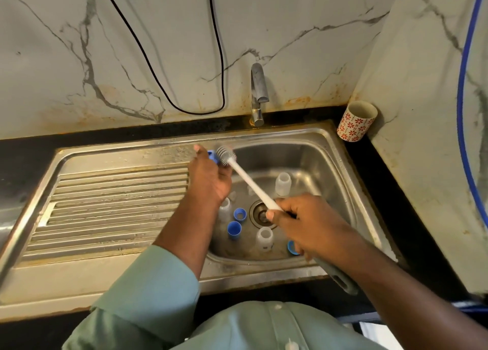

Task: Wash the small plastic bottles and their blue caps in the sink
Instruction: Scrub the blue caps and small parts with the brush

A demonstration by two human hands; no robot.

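The person is scrubbing one blue cap (211,156) right now. The left hand (208,180) is holding that cap up over the left edge of the sink (340,164), with its fingers curled around it. The right hand (298,217) is gripping the white handle of the brush (250,183), fingers wrapped tight. The bristly head of the brush is touching the cap.

Down in the sink, more things are waiting. One small bottle (283,183) is standing near the back. Another bottle (264,238) is sitting near the front, just beside the drain (260,213). A third bottle (225,209) is peeking out from under the left wrist. Two blue caps (239,214) are lying near the drain, one open side up and the other cap (234,230) just in front of it. A bit of blue (291,247) is showing under the right hand too, likely one more cap.

No water seems to be coming from the tap (258,96).

So the job looks only partly done. Next, the person will probably need to put this cap down and pick another piece from the sink. The caps are small and wet, so they could slip.
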